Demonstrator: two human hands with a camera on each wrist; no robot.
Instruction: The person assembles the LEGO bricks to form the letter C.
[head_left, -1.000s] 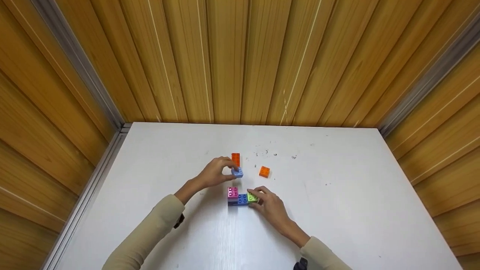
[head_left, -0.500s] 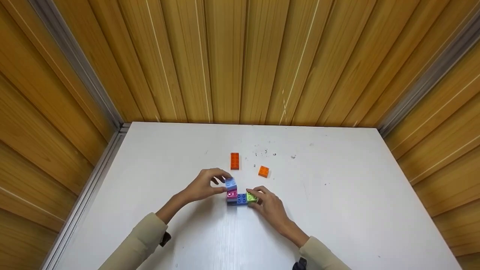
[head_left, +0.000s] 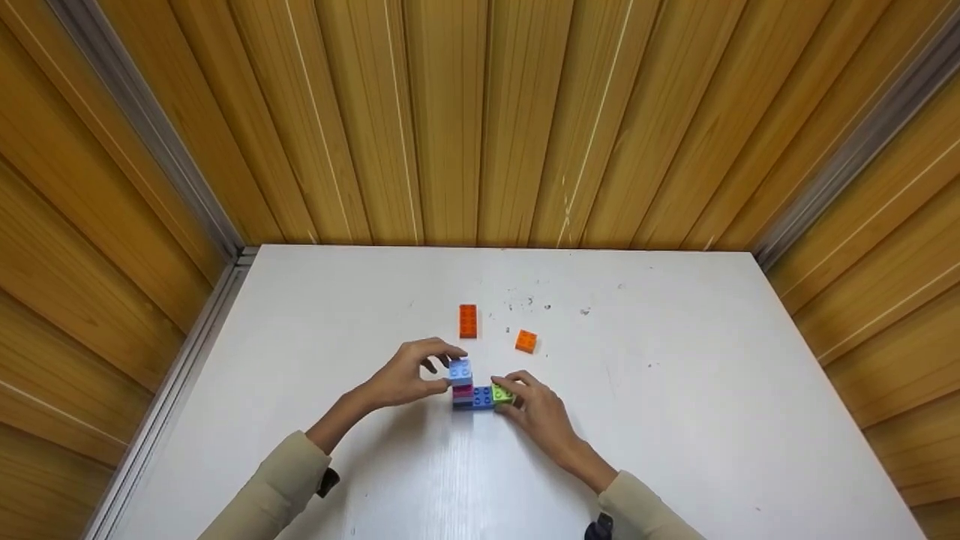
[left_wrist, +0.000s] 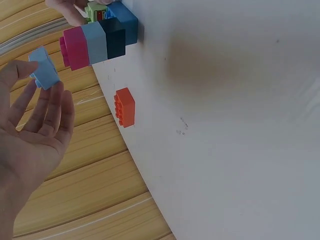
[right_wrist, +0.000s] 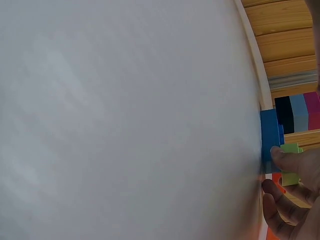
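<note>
My left hand (head_left: 409, 375) pinches a light blue toy brick (head_left: 460, 371) between thumb and fingertips. In the left wrist view a gap shows between this brick and the pink brick (left_wrist: 76, 48), which tops a stack with a grey-blue brick (left_wrist: 95, 42) and a black-looking one (left_wrist: 114, 37). That stack rises from the left end of a long blue brick (head_left: 482, 397) on the table. At its right end sits a lime green brick (head_left: 500, 393). My right hand (head_left: 544, 412) grips this end, its thumb on the blue brick (right_wrist: 270, 132) beside the green one (right_wrist: 290, 172).
Beyond the hands, a long red-orange brick (head_left: 468, 321) lies on the white table (head_left: 660, 420). A small orange brick (head_left: 526, 341) is to its right. Dark marks speckle the tabletop behind. Wood-patterned walls (head_left: 450, 135) enclose the back and sides.
My left hand has carried the light blue brick from beside the long red-orange brick toward me, over the pink brick, and levelled it. My right hand has kept its hold on the right end.
</note>
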